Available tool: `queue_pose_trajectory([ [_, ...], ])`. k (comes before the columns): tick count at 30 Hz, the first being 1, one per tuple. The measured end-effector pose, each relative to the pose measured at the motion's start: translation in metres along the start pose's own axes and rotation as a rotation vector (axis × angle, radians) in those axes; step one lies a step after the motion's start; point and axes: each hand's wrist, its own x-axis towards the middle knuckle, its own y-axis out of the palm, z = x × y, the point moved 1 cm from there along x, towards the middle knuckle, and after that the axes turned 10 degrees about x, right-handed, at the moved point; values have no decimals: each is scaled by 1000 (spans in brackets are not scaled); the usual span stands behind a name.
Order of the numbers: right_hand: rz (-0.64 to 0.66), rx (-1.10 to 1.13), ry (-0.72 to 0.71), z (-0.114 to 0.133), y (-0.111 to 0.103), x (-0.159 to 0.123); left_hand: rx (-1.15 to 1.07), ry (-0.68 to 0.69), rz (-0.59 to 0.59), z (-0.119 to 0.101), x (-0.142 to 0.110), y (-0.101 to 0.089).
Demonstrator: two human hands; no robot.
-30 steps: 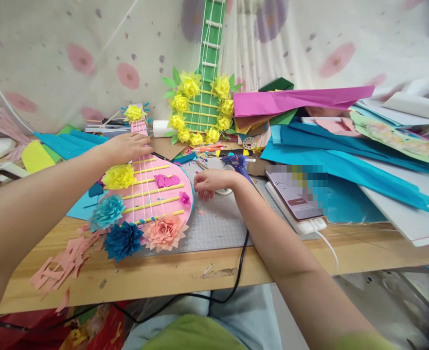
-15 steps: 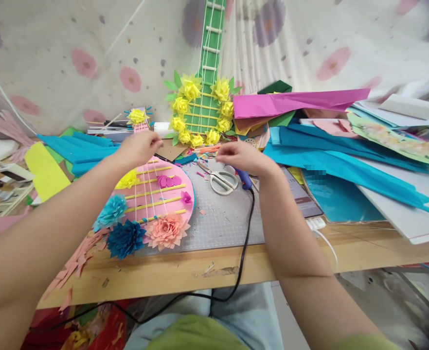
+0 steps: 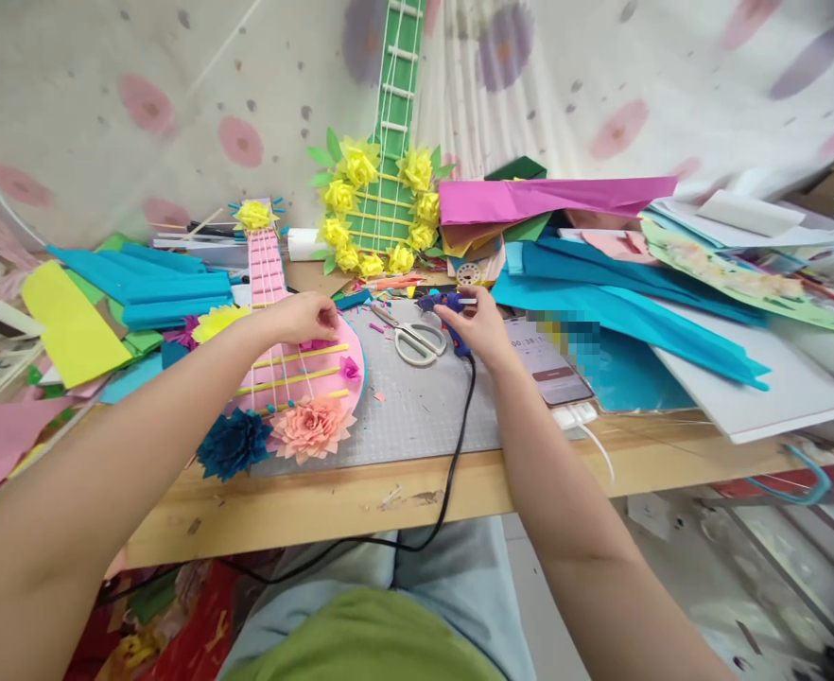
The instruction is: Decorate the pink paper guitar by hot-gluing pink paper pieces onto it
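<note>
L hand (image 3: 307, 318) is over the pink guitar (image 3: 353, 397), palm down, fingers bent w/ tips bunched & pointing down; can't tell if they touch the strings or pinch anything small, nor if there's a gap btwn thumb & fingertips. R hand (image 3: 486, 331) is at the glue gun (image 3: 454, 310), thumb & fingers spread apart, w/ the gun's rear part btwn them; fingers reach the far side, thumb is on the near side by the handle. Can't tell how firm the contact is. Pink guitar lies face up on the L side of the cutting mat (image 3: 417, 426), its neck running away past the L fingertips, lower body nearer the person; L hand & forearm hide part of it. Coral flower (image 3: 312, 428) & dark blue flower (image 3: 234, 443) sit at its near edge, a small magenta flower (image 3: 350, 367) to the R of the L fingertips. Scissors (image 3: 418, 344) lie on the mat btwn the hands, just L of the gun. Black cord (image 3: 461, 416) runs from the gun over the desk edge. Green guitar (image 3: 397, 123) stands behind, ringed w/ yellow flowers; phone (image 3: 551, 369) is R of the R hand.
</note>
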Motion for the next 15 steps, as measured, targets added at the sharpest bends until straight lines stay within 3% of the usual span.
queue_pose_trajectory([
  [5, 16, -134, 51, -9, 15, -2, -61, 11, -71, 0, -6, -4],
  [10, -9, -189, 180, -12, 19, -2, -223, -75, -195, -1, -19, -1],
  [15, 79, -338, 234, -13, 18, -3, -454, -151, -355, -8, -32, 5],
])
